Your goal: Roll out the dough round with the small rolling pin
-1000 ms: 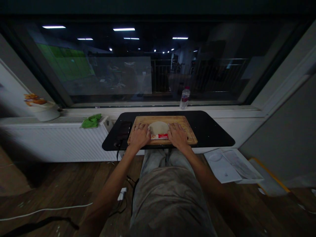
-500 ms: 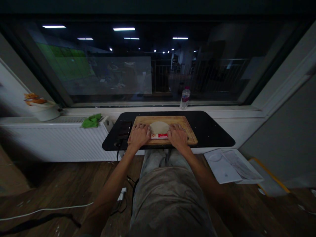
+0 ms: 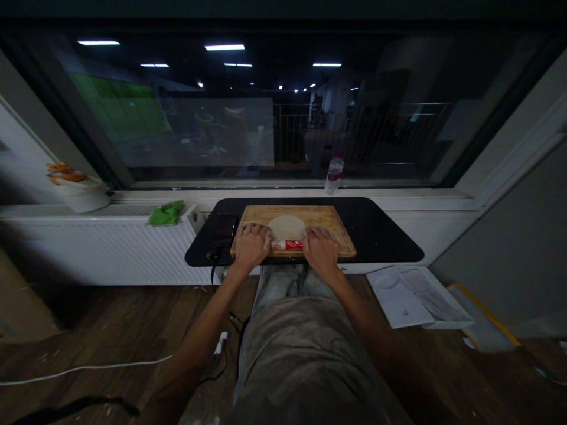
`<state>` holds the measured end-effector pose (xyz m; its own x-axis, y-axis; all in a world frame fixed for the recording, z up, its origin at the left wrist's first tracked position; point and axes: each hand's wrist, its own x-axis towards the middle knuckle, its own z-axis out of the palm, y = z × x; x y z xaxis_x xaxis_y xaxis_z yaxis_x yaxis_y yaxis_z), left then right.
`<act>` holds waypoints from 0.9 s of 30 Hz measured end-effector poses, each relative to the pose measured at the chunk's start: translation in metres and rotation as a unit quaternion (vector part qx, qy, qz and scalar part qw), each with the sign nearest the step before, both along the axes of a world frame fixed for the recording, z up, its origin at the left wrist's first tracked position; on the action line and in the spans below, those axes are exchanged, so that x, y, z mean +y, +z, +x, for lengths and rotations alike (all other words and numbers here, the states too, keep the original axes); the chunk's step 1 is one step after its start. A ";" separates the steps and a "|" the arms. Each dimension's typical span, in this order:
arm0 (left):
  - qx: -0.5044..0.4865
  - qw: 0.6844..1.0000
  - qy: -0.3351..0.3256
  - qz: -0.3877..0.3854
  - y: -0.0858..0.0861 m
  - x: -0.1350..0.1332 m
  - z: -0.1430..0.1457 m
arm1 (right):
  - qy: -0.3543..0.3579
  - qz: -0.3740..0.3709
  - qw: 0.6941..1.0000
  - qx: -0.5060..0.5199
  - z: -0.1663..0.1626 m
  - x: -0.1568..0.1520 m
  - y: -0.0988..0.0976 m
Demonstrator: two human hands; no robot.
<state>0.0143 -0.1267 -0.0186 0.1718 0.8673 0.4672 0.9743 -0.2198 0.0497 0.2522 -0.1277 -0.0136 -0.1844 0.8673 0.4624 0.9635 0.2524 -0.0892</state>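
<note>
On a wooden cutting board (image 3: 305, 212) lies a flat, round, pale sheet of dough (image 3: 287, 228). A red-and-white printed tube (image 3: 287, 245) rests across the near edge of the dough. My left hand (image 3: 253, 243) is closed over the tube's left end, fingers pointing forward. Over its right end my right hand (image 3: 321, 244) is closed the same way. Both ends of the tube are hidden under the hands. The board sits on a black tabletop (image 3: 381, 236).
A dark phone-like slab (image 3: 225, 230) with a cable lies left of the board. Behind the table, a plastic bottle (image 3: 334, 174) stands on the windowsill. A green cloth (image 3: 165, 213) and a white pot (image 3: 82, 193) are on the radiator (image 3: 101, 251). An open white box (image 3: 411, 295) lies at lower right.
The tube's printed face has turned, showing a different red-and-white pattern, so it has rolled slightly under both hands. The whole view has shifted a little with my head.
</note>
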 end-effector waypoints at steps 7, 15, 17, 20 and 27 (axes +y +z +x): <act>0.011 1.000 0.006 0.002 0.001 0.001 0.001 | 0.021 0.037 0.999 0.011 0.001 0.007 -0.007; 0.011 1.000 0.006 -0.001 0.003 0.002 0.001 | 0.030 0.045 0.998 0.020 0.002 0.008 -0.007; 0.016 1.000 0.008 -0.008 0.004 0.002 0.002 | 0.025 0.038 0.999 0.020 0.001 0.008 -0.006; 0.016 1.000 0.011 -0.021 0.007 0.003 0.003 | 0.024 0.026 0.999 0.018 0.000 0.009 -0.004; 0.016 0.999 0.013 -0.037 0.013 0.006 0.004 | 0.023 0.012 1.000 0.011 0.000 0.014 0.002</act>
<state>0.0188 -0.1206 -0.0056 0.1621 0.9039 0.3957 0.9810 -0.1910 0.0344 0.2523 -0.1132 -0.0119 -0.2133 0.8465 0.4878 0.9488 0.2984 -0.1031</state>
